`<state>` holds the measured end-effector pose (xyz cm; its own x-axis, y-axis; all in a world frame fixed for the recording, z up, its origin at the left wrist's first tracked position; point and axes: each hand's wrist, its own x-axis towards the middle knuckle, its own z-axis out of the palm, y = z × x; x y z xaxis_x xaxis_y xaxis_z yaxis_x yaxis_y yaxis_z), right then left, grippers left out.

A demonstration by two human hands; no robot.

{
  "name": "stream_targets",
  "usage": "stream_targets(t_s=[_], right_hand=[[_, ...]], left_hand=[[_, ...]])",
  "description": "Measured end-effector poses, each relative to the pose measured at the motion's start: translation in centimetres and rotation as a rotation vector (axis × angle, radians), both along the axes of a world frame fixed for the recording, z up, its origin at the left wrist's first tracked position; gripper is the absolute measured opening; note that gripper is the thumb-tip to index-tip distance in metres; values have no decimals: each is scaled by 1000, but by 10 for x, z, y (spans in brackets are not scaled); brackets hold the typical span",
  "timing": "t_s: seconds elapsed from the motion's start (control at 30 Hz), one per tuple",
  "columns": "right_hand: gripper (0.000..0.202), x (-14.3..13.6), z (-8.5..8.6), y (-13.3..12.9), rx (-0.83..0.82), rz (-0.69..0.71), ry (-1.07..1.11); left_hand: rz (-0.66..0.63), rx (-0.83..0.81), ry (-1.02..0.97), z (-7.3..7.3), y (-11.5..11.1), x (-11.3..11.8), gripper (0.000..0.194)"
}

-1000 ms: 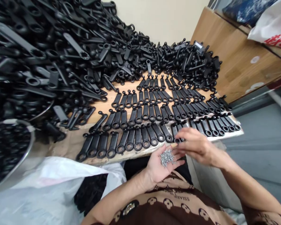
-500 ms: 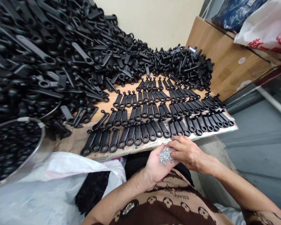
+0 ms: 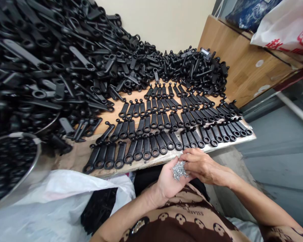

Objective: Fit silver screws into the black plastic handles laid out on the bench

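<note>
A heap of small silvery screws [image 3: 179, 170] lies in the cupped palm of my left hand [image 3: 168, 179], just off the table's front edge. Over that palm, my right hand [image 3: 202, 166] bends its fingers together at the edge of the heap; whatever is between its fingertips is too small and hidden to make out. Beyond both hands, black plastic arms [image 3: 154, 144] lie in several rows, each with a ring at the near end and a small ball at the far end. The nearest row ends just past my fingertips.
A tall pile of loose black arms [image 3: 91, 50] covers the table's left and back. At left, a metal bowl [image 3: 39, 158] holds small black parts above a white plastic bag [image 3: 65, 188]. A wooden box [image 3: 232, 57] stands at the right, with bags on top.
The view has shifted slightly, so the bowl and pile sit further left. My right fingers still rest over the left palm, with only a small movement at the screws.
</note>
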<state>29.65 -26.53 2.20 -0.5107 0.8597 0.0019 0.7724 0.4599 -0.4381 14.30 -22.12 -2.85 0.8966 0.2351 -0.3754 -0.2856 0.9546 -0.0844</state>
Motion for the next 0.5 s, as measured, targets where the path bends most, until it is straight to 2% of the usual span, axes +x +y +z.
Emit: stream_targets(t_s=[0.23, 0.5], right_hand=[[16, -3, -6, 6, 28, -9, 17], [10, -5, -13, 5, 102, -30, -68]], left_hand=[[12, -22, 53, 0, 6, -2, 22], [5, -42, 127, -1, 11, 1, 19]])
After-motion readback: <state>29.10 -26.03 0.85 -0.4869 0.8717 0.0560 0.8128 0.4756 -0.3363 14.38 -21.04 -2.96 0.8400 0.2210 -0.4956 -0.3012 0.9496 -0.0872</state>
